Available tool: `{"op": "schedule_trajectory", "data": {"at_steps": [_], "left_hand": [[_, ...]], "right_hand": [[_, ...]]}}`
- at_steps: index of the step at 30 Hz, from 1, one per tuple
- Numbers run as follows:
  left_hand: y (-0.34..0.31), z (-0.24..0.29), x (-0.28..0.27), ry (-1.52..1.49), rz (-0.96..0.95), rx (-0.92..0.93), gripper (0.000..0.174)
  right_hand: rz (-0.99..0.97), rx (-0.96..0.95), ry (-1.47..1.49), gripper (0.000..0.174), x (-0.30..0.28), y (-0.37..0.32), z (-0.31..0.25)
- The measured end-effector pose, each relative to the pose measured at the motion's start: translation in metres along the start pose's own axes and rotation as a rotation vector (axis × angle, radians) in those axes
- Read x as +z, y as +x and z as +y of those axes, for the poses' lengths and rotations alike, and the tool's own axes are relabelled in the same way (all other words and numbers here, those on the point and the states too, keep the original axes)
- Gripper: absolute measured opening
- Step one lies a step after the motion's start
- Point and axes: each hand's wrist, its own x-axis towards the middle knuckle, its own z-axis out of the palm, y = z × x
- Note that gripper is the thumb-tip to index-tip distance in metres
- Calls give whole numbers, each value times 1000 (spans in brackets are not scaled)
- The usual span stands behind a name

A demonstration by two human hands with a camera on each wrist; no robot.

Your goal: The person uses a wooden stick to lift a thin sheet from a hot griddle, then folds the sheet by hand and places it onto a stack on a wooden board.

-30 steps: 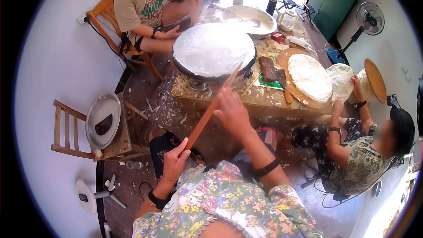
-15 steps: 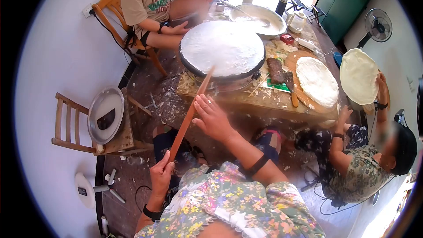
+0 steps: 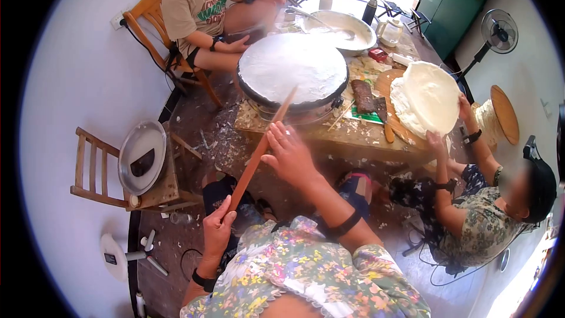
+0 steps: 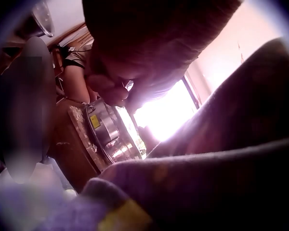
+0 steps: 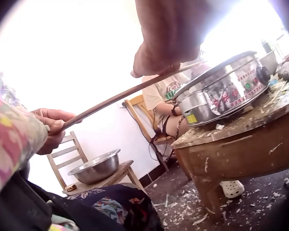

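My left hand [image 3: 218, 232] pinches the lower end of a long wooden stick [image 3: 253, 168] between thumb and fingers. Flat on the stick's middle lie the fairly straight fingers of my right hand [image 3: 291, 156]. The stick's pointed tip is at the near edge of a round griddle [image 3: 294, 68] covered by a thin white layer; whether it touches is unclear. In the right wrist view, the stick [image 5: 120, 95] slants from my left hand [image 5: 53, 126] up beneath my right hand [image 5: 168, 38]. A hand [image 4: 144, 53] fills much of the left wrist view, darkly.
A person at right holds a round flat sheet [image 3: 432, 99] over a wooden board [image 3: 385, 85]. Another person [image 3: 206, 9] sits behind the griddle. A large bowl [image 3: 368, 38], a brown block [image 3: 362, 95] and a scraper are on the table [image 3: 329, 141]. A metal basin [image 3: 125, 168] stands on a left chair.
The stick swung left off the griddle's middle front, then shifted slightly back right. Both hands moved with it, down and left overall. The person at right raised a sheet, then brought it over the board.
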Motion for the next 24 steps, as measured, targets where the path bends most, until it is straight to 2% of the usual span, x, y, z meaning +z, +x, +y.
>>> {"op": "schedule_trajectory", "data": {"at_steps": [6, 12, 18, 21, 24], "left_hand": [[34, 13, 38, 62, -137, 223, 44], [35, 12, 38, 184, -102, 187, 44], [-17, -19, -9, 46, -4, -104, 46], [-48, -71, -26, -45, 151, -60, 43], [-61, -49, -41, -309, 179, -330, 44]], "right_hand": [[40, 167, -101, 61, -31, -34, 38], [37, 129, -3, 61, -18, -26, 45], [-37, -65, 65, 64, 20, -21, -5], [-86, -151, 207, 62, 47, -11, -34], [-183, -386, 371, 55, 71, -2, -62]]}}
